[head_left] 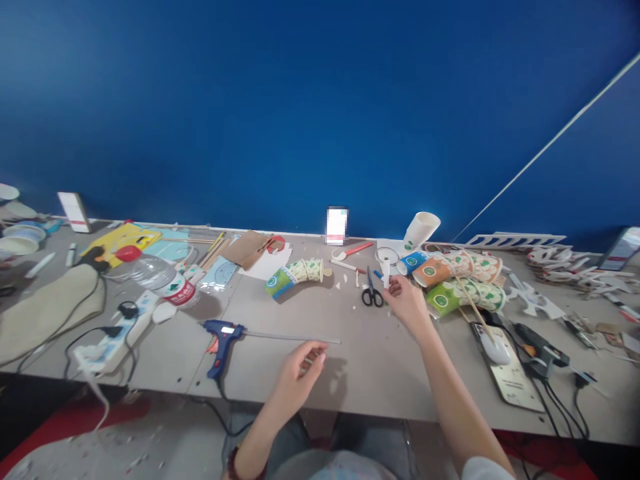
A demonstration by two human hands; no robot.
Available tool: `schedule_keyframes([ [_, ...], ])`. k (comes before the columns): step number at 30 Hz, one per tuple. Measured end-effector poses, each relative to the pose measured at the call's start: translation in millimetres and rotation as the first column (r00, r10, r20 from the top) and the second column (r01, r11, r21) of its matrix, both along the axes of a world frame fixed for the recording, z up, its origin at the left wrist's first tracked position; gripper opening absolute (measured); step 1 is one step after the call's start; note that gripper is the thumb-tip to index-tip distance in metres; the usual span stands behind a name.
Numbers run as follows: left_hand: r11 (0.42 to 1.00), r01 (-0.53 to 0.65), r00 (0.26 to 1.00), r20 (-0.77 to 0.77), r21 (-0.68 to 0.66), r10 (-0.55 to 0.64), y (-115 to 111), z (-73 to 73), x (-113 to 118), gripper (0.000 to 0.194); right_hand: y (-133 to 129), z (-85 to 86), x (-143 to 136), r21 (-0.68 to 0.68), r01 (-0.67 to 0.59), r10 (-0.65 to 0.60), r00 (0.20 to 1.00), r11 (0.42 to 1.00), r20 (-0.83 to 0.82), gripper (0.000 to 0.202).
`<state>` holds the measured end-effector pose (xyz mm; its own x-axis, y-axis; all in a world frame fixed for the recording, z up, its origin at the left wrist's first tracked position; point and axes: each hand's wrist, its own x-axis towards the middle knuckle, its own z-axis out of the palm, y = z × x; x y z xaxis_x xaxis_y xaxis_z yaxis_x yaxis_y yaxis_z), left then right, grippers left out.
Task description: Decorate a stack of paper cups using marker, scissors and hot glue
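Note:
My right hand [404, 301] reaches to the right of the black-handled scissors [372, 293], its fingers closed on a small white strip [386, 272] that stands upright. Just beyond it lie printed paper cups nested into curved rows: an orange row [435, 270], a green row [450, 297] and a blue cup [413, 261]. My left hand [299, 373] hovers near the table's front edge, fingers loosely curled and apart, with nothing visible in them. Close to it is the glue stick [293, 337] sticking out of a blue hot glue gun [224, 343].
A short curved cup row [297, 277] lies mid-table. Leftward are a plastic bottle [163, 277] on its side and a power strip [123, 333] with cords. A phone [337, 225] leans on the blue wall. Rightward, another phone [507, 367] lies near a dark glue gun [540, 350].

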<state>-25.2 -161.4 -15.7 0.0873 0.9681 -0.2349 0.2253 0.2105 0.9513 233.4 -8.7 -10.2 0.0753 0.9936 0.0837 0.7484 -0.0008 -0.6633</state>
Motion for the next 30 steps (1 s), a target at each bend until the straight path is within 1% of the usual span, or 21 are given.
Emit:
schedule_keyframes([
  [1,1.0,0.018,0.999,-0.046,0.012,-0.018,-1,2.9,2,0.036,-7,5.8,-3,-0.041,-0.102,0.091,0.974,0.994,-0.207,0.02],
  [2,0.999,0.043,0.996,-0.084,0.033,-0.04,-1,5.6,4,0.036,-16,11.0,-8,-0.101,-0.237,0.178,0.897,0.966,-0.405,0.022],
  [3,0.995,0.077,0.991,-0.118,0.063,-0.069,-1,7.7,7,0.035,-27,15.2,-13,-0.149,-0.367,0.229,0.8,0.918,-0.555,0.025],
  [4,0.989,0.115,0.983,-0.151,0.097,-0.1,-2,9.2,10,0.035,-40,18.0,-20,-0.157,-0.446,0.246,0.715,0.881,-0.654,0.023],
  [6,0.967,0.2,0.959,-0.236,0.16,-0.159,-2,10.6,15,0.033,-67,19.1,-33,-0.111,-0.581,0.302,0.566,0.807,-0.767,0.017],
  [7,0.953,0.24,0.942,-0.282,0.182,-0.183,-2,10.5,17,0.029,-80,17.3,-39,-0.094,-0.625,0.315,0.511,0.775,-0.8,0.019],
  [8,0.94,0.28,0.922,-0.328,0.197,-0.206,-3,10.3,19,0.024,-92,14.3,-44,-0.076,-0.63,0.309,0.478,0.773,-0.822,0.018],
  [10,0.909,0.361,0.873,-0.419,0.21,-0.249,-5,9.5,21,0.022,-111,6.1,-52,-0.046,-0.587,0.298,0.475,0.809,-0.828,0.022],
  [12,0.865,0.458,0.798,-0.525,0.207,-0.297,-7,9.0,19,0.019,-124,-2.4,-56,-0.052,-0.559,0.279,0.489,0.827,-0.826,0.027],
  [14,0.806,0.56,0.696,-0.636,0.19,-0.334,-10,9.2,16,0.015,-133,-8.4,-57,-0.095,-0.538,0.265,0.552,0.838,-0.791,0.029],
  [16,0.745,0.642,0.596,-0.73,0.183,-0.334,-12,9.9,11,0.014,-141,-10.0,-59,-0.133,-0.526,0.256,0.6,0.84,-0.758,0.026],
  [18,0.689,0.696,0.521,-0.803,0.203,-0.29,-15,11.2,8,0.015,-149,-7.1,-64,-0.176,-0.561,0.234,0.582,0.809,-0.779,0.018],
  [20,0.625,0.736,0.478,-0.854,0.26,-0.206,-21,12.8,6,0.019,-157,-1.5,-72,-0.197,-0.63,0.243,0.541,0.751,-0.805,0.02],
  [22,0.545,0.767,0.466,-0.878,0.338,-0.112,-27,14.4,3,0.023,-163,4.8,-79,-0.201,-0.669,0.258,0.52,0.716,-0.814,0.022],
  [24,0.494,0.772,0.483,-0.874,0.4,-0.046,-33,15.6,-4,0.025,-165,9.9,-77,-0.191,-0.677,0.257,0.503,0.711,-0.825,0.023],
  [25,0.502,0.756,0.495,-0.868,0.42,-0.02,-35,16.0,-12,0.026,-163,11.8,-70,-0.173,-0.668,0.251,0.489,0.723,-0.835,0.024],
  [26,0.527,0.726,0.517,-0.856,0.443,0.007,-37,16.3,-24,0.028,-159,13.2,-57,-0.132,-0.634,0.237,0.462,0.762,-0.855,0.026],
  [27,0.585,0.663,0.543,-0.838,0.467,0.055,-37,16.7,-38,0.031,-153,14.1,-40,-0.087,-0.503,0.176,0.453,0.86,-0.874,0.029],
  [28,0.662,0.589,0.541,-0.835,0.464,0.104,-37,17.1,-54,0.031,-146,14.5,-20,-0.033,-0.336,0.131,0.454,0.941,-0.881,0.029],
  [29,0.73,0.499,0.545,-0.824,0.467,0.155,-36,17.6,-70,0.03,-139,14.2,0,-0.011,-0.171,0.078,0.507,0.985,-0.858,0.027],
  [30,0.786,0.433,0.551,-0.82,0.441,0.157,-35,18.2,-85,0.027,-131,13.4,20,0.011,-0.035,0.03,0.575,0.999,-0.818,0.023],
])
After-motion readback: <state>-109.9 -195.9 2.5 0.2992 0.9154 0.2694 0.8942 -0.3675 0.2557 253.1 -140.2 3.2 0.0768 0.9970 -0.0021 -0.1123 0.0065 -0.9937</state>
